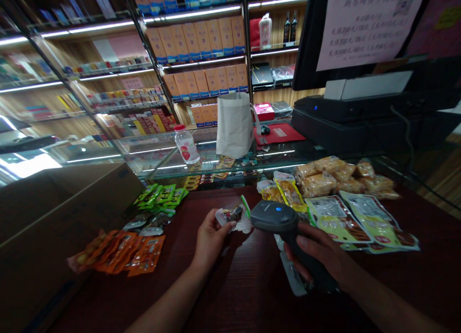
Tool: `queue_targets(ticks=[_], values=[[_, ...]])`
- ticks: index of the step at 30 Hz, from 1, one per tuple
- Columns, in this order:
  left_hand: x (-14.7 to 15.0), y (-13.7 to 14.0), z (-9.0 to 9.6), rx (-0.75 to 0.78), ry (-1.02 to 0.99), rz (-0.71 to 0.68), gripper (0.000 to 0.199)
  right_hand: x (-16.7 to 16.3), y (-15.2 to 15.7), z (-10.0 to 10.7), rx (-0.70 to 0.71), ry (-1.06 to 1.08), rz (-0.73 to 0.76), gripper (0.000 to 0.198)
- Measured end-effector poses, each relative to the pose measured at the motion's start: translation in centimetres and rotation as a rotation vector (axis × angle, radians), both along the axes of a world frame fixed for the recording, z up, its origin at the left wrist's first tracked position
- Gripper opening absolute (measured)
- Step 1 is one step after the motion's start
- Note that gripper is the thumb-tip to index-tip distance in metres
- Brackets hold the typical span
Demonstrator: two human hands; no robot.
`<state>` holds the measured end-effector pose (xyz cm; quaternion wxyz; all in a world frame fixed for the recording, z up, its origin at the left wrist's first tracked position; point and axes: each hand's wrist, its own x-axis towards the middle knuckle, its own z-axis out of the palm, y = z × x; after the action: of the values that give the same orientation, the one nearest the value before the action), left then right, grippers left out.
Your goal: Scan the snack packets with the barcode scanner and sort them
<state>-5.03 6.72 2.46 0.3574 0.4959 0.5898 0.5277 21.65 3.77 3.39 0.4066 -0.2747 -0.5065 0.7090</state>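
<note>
My left hand [209,239] pinches a small clear snack packet [232,213] with dark contents and a green edge, held just above the dark red counter. In my right hand [320,251] is a black handheld barcode scanner [275,218], its head pointing left toward the packet and a blue light lit on top. Beneath the scanner lies another packet [293,273], partly hidden by the handle. Left of my left hand lie green snack packets [162,196], clear dark-filled packets [151,223] and orange packets [126,251].
An open cardboard box [65,218] stands at the left. On the right lie yellow packets [290,189], flat green-white packets [338,218] and wrapped bread-like snacks [324,177]. A white paper bag [234,126] and a red-capped bottle [187,146] stand on the glass case, near a monitor [306,45].
</note>
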Motion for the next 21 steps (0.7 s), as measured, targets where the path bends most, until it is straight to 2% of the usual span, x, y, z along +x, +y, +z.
queue_targets(ticks=[4,8,12,21], values=[[0.0,-0.1,0.2,-0.019,0.085,0.003,0.028,0.0,0.0,0.2,0.014,-0.006,-0.009,0.039],[0.2,-0.1,0.2,0.018,-0.038,-0.012,0.029,0.0,0.0,0.1,0.004,-0.039,-0.017,0.041],[0.3,-0.2,0.1,0.018,-0.090,-0.009,0.032,0.1,0.2,0.2,-0.051,0.054,-0.020,0.038],[0.5,-0.2,0.3,0.037,-0.113,0.018,0.038,3.0,1.2,3.5,-0.078,0.274,-0.159,0.044]])
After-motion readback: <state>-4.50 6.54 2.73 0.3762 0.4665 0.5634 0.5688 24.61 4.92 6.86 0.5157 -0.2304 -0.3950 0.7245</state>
